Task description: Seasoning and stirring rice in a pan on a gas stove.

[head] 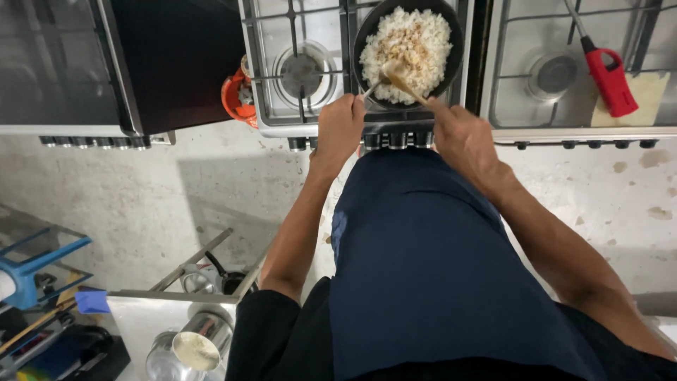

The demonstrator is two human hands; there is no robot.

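A black pan (367, 32) full of white rice (407, 42) sits on the front right burner of a steel gas stove (282, 113). My left hand (340, 127) grips a thin metal utensil (371, 87) whose tip reaches the rice at the pan's near edge. My right hand (462, 134) holds a wooden spoon (402, 81), its bowl resting in the rice. Both hands hover over the stove's front edge, just above the knobs.
A second stove (508, 106) stands to the right, with a red-handled lighter (606, 77) on it. A black oven-like appliance (169, 63) is at left, an orange gas fitting (233, 99) beside it. Steel pots (194, 346) and a blue stool (35, 261) lie at lower left. The floor is concrete.
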